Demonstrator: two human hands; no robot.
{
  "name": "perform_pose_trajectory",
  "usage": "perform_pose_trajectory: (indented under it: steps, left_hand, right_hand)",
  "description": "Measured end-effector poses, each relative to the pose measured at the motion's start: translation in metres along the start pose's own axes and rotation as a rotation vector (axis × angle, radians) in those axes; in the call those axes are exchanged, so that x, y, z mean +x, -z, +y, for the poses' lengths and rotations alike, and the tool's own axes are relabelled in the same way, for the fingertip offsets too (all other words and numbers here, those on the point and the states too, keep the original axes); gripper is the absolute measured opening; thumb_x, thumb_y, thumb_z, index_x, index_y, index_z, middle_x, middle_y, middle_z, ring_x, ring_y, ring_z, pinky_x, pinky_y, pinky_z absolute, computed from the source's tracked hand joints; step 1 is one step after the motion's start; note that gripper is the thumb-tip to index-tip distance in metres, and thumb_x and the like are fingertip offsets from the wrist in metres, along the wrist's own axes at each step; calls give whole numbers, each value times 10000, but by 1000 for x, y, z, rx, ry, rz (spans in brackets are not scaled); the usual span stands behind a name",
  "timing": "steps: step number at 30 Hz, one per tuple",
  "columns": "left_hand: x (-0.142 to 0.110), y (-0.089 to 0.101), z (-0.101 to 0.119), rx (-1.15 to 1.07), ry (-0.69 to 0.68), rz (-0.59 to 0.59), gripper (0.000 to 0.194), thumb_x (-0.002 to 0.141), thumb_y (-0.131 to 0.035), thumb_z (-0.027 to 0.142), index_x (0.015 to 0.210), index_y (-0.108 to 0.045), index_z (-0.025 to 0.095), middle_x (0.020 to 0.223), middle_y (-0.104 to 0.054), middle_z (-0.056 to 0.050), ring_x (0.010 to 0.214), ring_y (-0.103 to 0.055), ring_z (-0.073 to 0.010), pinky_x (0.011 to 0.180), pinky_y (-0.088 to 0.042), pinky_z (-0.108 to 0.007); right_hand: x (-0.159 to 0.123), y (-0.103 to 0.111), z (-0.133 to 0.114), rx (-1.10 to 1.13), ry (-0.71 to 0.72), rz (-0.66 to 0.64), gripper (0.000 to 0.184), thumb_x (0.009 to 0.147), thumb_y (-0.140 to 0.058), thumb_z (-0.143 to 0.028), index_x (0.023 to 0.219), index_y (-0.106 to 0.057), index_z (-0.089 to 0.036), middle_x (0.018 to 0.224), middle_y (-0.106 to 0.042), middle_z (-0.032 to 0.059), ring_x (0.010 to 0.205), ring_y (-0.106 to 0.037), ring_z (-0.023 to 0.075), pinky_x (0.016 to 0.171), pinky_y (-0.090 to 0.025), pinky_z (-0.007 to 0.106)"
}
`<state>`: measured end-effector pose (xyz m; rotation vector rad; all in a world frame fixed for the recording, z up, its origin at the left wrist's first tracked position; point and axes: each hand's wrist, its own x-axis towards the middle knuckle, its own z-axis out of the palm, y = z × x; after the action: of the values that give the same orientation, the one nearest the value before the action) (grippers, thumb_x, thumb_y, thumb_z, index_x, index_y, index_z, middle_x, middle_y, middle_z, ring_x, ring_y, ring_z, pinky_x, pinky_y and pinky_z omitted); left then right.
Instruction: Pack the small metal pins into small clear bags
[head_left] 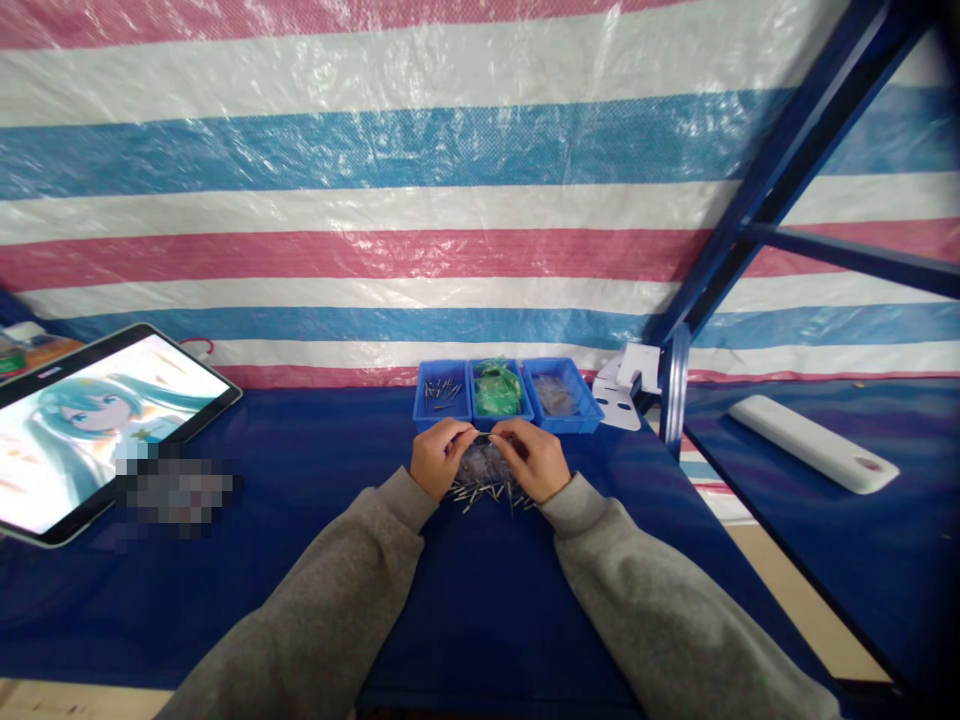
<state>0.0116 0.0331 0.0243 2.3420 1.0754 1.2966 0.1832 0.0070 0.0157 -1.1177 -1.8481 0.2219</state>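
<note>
**Two bare hands meet over small metal pieces**

The left hand [442,460] and the right hand [532,460] come close together above a blue table [480,610], thumbs and fingertips pinching a thin, pale piece [483,433] that spans the narrow gap between them. It is too small to identify. Just below lie clear plastic bags [484,462] and a loose heap of slender metal pieces [491,493].

Beyond the hands, three blue trays [574,425] stand side by side: the left one holds dark metal pieces [442,390], the middle one a green bag [497,390], the right one clear plastic [556,395]. A large tablet [112,410] lies well to the left; a long white case [814,443] lies far right. A striped sheet [450,205] hangs behind.
</note>
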Motion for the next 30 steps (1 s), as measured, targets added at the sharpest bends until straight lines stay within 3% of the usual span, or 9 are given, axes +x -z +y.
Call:
perform_pose_trajectory:
  steps: [4,10,15,18,24,30]
  left_hand:
    - [0,1,2,8,1,-40,274,873,-434,296,742,-631,158,674,-627,-28,627,-574,-113,629,-448,-221]
    - [1,4,10,-96,-70,42,166,828,-523,264,843,-655,165,822,-677,-57,778,-620,-147,708,-488,-246]
    - [-1,3,12,-198,12,-10,190,864,-461,229,971,-602,161,962,-659,-60,813,-629,-128,712,-503,-229]
    - [-1,1,8,-178,19,-22,167,868,-456,224,933,-592,154,857,-662,-42,765,-626,-116,710,-493,-223]
    - [0,-3,-2,-12,-129,76,121,814,-556,247,839,-643,166,738,-650,-34,688,-580,-135,669,-464,-262]
    - [1,-3,-7,-11,-203,17,191,852,-486,182,954,-648,186,854,-661,-51,808,-560,-158,752,-447,-306]
  right_hand:
    - [1,1,1,-1,27,-5,216,885,-408,-308,858,-591,-195,791,-627,46,742,-589,157,682,-455,265]
    - [0,-1,3,-18,59,-51,256,894,-395,-309,826,-608,-185,733,-610,41,713,-581,150,665,-448,257]
    - [-1,-3,6,-48,42,-4,272,894,-396,-311,789,-611,-182,690,-605,35,668,-575,147,642,-432,254]
    - [0,-3,7,-57,31,29,275,893,-399,-312,772,-608,-180,681,-605,37,659,-575,149,629,-426,254]
    - [1,-1,5,-50,34,46,254,887,-411,-304,778,-606,-183,712,-621,43,684,-588,155,651,-438,258]
    - [2,0,5,-52,23,88,231,880,-427,-288,795,-612,-179,740,-638,47,714,-601,157,671,-453,261]
